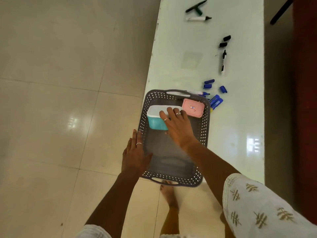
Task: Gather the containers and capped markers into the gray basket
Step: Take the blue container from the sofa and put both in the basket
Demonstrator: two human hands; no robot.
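Note:
The gray basket (204, 127) sits at the near end of the white table, overhanging its edge. Inside it at the far left stands a teal container with a white lid (156, 122); a pink container (193, 107) lies in the far right corner. My right hand (178, 127) reaches into the basket with straight fingers resting on the teal container's lid. My left hand (135, 152) lies flat against the basket's left rim. Blue markers and loose blue caps (215, 100) lie just beyond the basket. Farther off are an uncapped black marker (223, 62), black caps (224, 42) and more markers (197, 18).
The white table (236, 131) runs away from me, with a tiled floor (60, 100) to its left and a dark red surface (305, 100) to its right. My bare foot (169, 194) shows below the basket's near handle.

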